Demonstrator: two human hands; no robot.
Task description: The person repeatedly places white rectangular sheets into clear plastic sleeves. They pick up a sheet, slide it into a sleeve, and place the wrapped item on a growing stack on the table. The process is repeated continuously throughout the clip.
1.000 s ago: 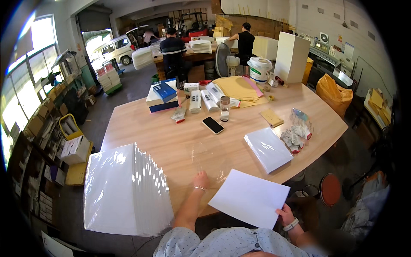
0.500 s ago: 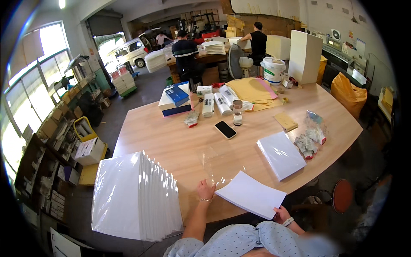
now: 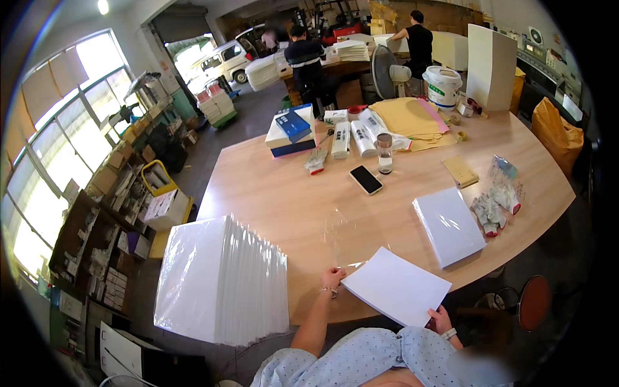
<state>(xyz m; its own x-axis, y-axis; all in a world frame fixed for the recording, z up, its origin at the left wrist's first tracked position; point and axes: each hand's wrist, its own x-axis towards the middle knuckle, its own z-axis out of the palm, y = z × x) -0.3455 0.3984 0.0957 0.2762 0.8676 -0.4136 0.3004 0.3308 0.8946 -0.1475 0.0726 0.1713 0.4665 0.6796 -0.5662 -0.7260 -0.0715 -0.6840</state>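
Note:
A sheaf of white paper (image 3: pixel 398 287) lies tilted at the table's near edge, jutting over it. My right hand (image 3: pixel 440 320) is closed on its near right corner, fingers underneath. My left hand (image 3: pixel 333 277) pinches the mouth of a clear plastic bag (image 3: pixel 340 237) just beside the sheaf's left corner. The bag lies flat on the table beyond that hand, its outline faint. To the left stands a tall pile of white paper packs (image 3: pixel 193 284) in shiny clear film. On the right rests one thick film-wrapped paper pack (image 3: pixel 449 227).
Farther back are a phone (image 3: pixel 366 179), a drinking glass (image 3: pixel 385 155), work gloves (image 3: pixel 490 213), a tan pad (image 3: pixel 460 171), yellow envelopes (image 3: pixel 412 122), a blue book (image 3: pixel 293 126) and a white bucket (image 3: pixel 442 87). A red stool (image 3: pixel 534 303) stands right. Two people work at a far table.
My view has shifted, so the table sits farther right and higher. Both hands keep their grips; the sheaf looks less bowed and a little more turned, still next to the bag's mouth.

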